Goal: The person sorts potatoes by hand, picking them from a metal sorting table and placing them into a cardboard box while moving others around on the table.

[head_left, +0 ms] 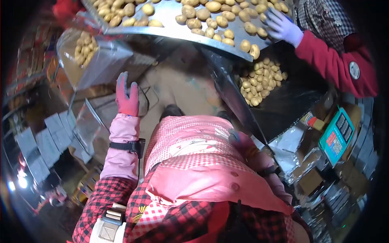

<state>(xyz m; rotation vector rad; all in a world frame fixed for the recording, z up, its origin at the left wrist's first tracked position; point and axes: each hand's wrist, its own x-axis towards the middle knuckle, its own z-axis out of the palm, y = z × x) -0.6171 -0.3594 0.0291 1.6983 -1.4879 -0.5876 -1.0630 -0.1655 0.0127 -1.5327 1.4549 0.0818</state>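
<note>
My left hand [127, 96], in a pink and grey glove, is held out over the floor with its fingers apart and nothing in them. It is nearest to a clear plastic bag [97, 60] with potatoes inside. Low at the right side of my checked apron [194, 148] is my right hand [238, 140], in shadow; its fingers do not show clearly. Ahead of me, potatoes [212, 6] are spread over a metal sorting table [170, 30]. More potatoes [261, 81] lie in a black-lined bin [302, 99] to the right.
A co-worker's gloved hand [283, 28] with a red sleeve reaches onto the table from the right. A teal scale display [337, 135] stands at the right among cartons and plastic. Grey stacked blocks [52, 133] and a metal frame [95, 113] are at the left.
</note>
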